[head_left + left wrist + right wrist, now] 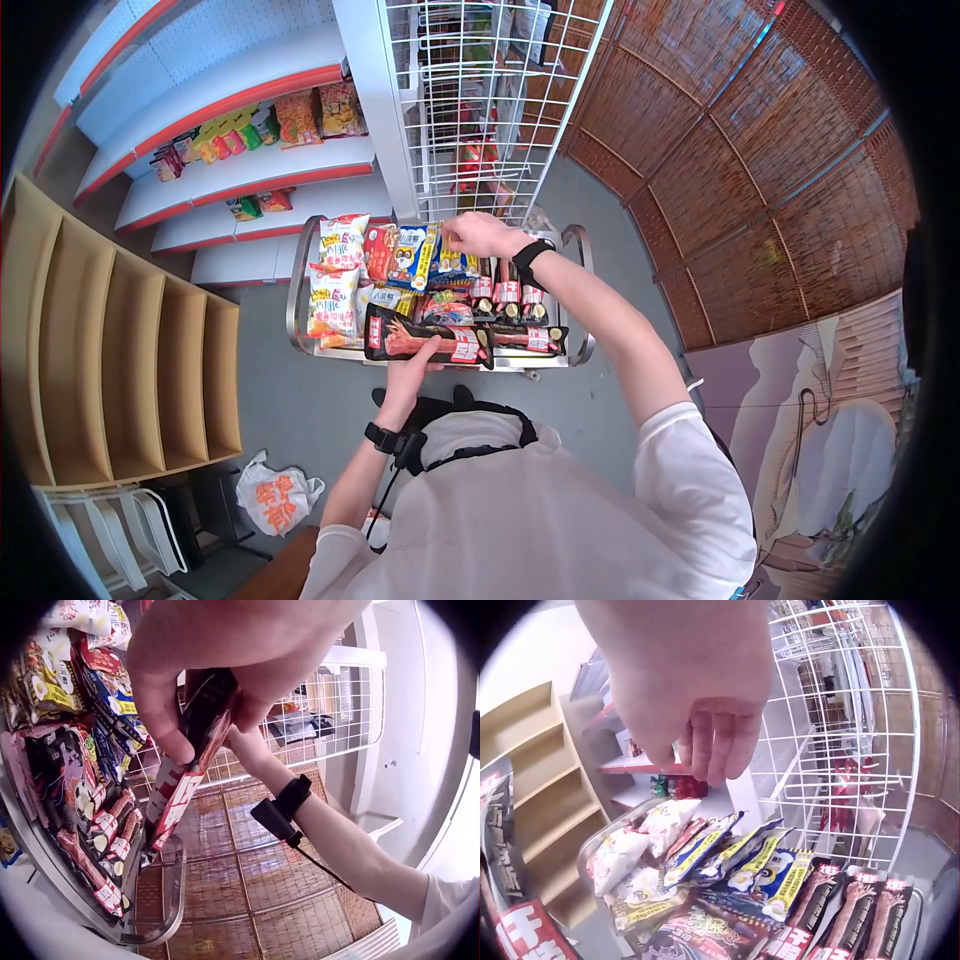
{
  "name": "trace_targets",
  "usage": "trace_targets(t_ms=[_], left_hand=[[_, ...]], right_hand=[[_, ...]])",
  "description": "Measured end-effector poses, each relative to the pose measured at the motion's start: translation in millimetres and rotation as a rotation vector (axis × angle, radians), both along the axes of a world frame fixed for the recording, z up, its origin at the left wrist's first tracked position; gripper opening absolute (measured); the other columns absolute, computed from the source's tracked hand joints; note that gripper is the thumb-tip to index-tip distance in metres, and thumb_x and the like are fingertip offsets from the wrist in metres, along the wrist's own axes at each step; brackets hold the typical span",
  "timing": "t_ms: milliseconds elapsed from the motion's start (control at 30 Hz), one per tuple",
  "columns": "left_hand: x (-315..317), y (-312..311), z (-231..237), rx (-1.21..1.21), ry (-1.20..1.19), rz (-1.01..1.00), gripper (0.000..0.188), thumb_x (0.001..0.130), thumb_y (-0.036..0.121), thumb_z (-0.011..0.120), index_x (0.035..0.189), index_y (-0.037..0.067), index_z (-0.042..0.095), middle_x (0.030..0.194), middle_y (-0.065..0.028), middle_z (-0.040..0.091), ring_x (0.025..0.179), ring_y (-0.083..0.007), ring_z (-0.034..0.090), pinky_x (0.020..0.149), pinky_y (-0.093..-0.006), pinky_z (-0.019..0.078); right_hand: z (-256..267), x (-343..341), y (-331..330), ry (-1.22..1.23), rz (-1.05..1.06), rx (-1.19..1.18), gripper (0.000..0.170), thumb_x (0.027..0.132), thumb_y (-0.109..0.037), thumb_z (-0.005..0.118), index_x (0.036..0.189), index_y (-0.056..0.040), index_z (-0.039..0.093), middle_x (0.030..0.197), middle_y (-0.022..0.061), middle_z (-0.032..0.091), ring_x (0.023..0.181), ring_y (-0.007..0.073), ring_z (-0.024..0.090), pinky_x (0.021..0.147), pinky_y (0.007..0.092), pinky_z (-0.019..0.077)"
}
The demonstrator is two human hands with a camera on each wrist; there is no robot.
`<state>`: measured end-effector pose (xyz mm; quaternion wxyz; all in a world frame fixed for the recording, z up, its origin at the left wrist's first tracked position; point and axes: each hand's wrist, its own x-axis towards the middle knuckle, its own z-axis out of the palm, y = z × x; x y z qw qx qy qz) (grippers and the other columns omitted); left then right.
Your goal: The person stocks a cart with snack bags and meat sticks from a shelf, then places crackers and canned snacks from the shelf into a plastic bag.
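My left hand (408, 378) grips a long black and red snack packet (425, 340) above the near left part of a metal cart (296, 290). In the left wrist view, its fingers (171, 742) and thumb curl round that packet. My right hand (482, 235) hangs over blue and yellow packets (769, 881) at the cart's far side, its fingers bent downward with nothing visible between them. Similar black and red packets (853, 907) lie in a row at the cart's right. White snack bags (335, 295) fill the left end.
Behind the cart stands a white wire rack (560, 90). White shelves with red edges (330, 150) hold snack bags at the upper left. A wooden shelf unit (130, 340) stands at the left, and a white plastic bag (280, 495) lies on the floor.
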<state>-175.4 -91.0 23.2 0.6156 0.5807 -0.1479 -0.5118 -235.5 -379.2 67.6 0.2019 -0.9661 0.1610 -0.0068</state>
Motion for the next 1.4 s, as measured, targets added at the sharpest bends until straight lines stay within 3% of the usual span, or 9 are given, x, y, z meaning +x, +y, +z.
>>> trace_targets(t_ms=[133,200,333,400,467,667,800,1000,1400], left_hand=[[8.9,-7.0,-8.8,-0.039,0.071,0.042,0.029,0.085,0.018,0.069,0.109,0.003,0.061,0.102,-0.0070,0.065,0.089,-0.0143,0.064,0.063,-0.0279,0.0557],[13.8,-12.9,-7.9,-0.026,0.058,0.029,0.031,0.085,0.019,0.069,0.110,0.003,0.061,0.104,-0.0079,0.065,0.089,-0.0151,0.064,0.065,-0.0283,0.0556],[16.7,-30.1,-4.1,-0.031,0.134,0.031,0.033,0.088,0.019,0.066,0.113,-0.001,0.059,0.107,-0.0089,0.064,0.091,-0.0169,0.064,0.070,-0.0290,0.0556],[13.3,-39.0,0.8,-0.128,0.167,-0.011,0.033,0.090,0.019,0.064,0.115,-0.001,0.058,0.107,-0.0095,0.064,0.093,-0.0185,0.064,0.074,-0.0306,0.0558],[7.6,-45.5,0.8,-0.132,0.166,-0.061,0.035,0.091,0.019,0.062,0.119,-0.002,0.056,0.111,-0.0110,0.062,0.096,-0.0199,0.064,0.079,-0.0319,0.0552],[-4.7,-49.2,-6.1,-0.207,0.117,-0.205,0.036,0.093,0.016,0.059,0.124,0.001,0.050,0.116,-0.0121,0.059,0.099,-0.0224,0.064,0.086,-0.0334,0.0527],[7.1,-25.0,-8.0,-0.135,0.062,-0.293,0.032,0.093,0.019,0.058,0.119,0.002,0.052,0.109,-0.0128,0.063,0.095,-0.0210,0.065,0.083,-0.0315,0.0521],[37.5,31.7,-24.2,0.021,-0.012,-0.142,0.030,0.094,0.021,0.056,0.116,0.000,0.053,0.104,-0.0126,0.064,0.088,-0.0194,0.065,0.077,-0.0287,0.0522],[35.7,90.0,-24.5,0.169,-0.014,0.056,0.029,0.095,0.022,0.055,0.114,0.000,0.054,0.103,-0.0130,0.065,0.084,-0.0179,0.066,0.075,-0.0286,0.0534]], right_hand=[[-7.1,2.2,5.6,0.113,0.042,0.124,0.039,0.075,-0.031,0.071,0.103,-0.0047,0.064,0.087,0.0137,0.068,0.085,0.0315,0.065,0.075,0.0410,0.0515],[-7.1,-1.6,18.0,0.217,0.115,0.265,0.066,0.066,-0.036,0.080,0.119,-0.0041,0.058,0.103,0.0150,0.066,0.094,0.0298,0.064,0.079,0.0370,0.0513],[-7.7,-19.1,52.2,0.313,0.256,0.504,0.086,0.061,-0.047,0.083,0.125,-0.0002,0.051,0.116,0.0162,0.060,0.100,0.0294,0.061,0.083,0.0363,0.0500],[9.5,-30.9,72.0,0.229,0.256,0.411,0.083,0.061,-0.053,0.080,0.119,0.0000,0.054,0.102,0.0187,0.064,0.095,0.0325,0.063,0.079,0.0400,0.0499],[1.4,-41.8,78.6,0.136,0.204,0.185,0.076,0.065,-0.048,0.079,0.116,0.0013,0.052,0.104,0.0195,0.062,0.095,0.0346,0.061,0.079,0.0420,0.0487],[-14.2,-110.3,66.9,0.025,0.054,0.051,0.064,0.067,-0.028,0.072,0.118,0.0000,0.047,0.099,0.0206,0.060,0.094,0.0379,0.060,0.079,0.0447,0.0480],[-48.0,-167.3,49.1,0.245,-0.198,0.051,0.061,0.065,-0.026,0.073,0.113,-0.0013,0.045,0.098,0.0194,0.059,0.092,0.0391,0.059,0.079,0.0456,0.0488],[-124.2,-219.7,42.0,0.319,-0.145,-0.182,0.062,0.065,-0.024,0.077,0.116,-0.0039,0.048,0.102,0.0142,0.059,0.095,0.0310,0.061,0.078,0.0417,0.0517],[-185.0,-192.8,45.8,0.421,-0.137,-0.236,0.044,0.064,-0.017,0.072,0.103,-0.0034,0.059,0.104,0.0128,0.061,0.100,0.0264,0.061,0.079,0.0364,0.0529]])
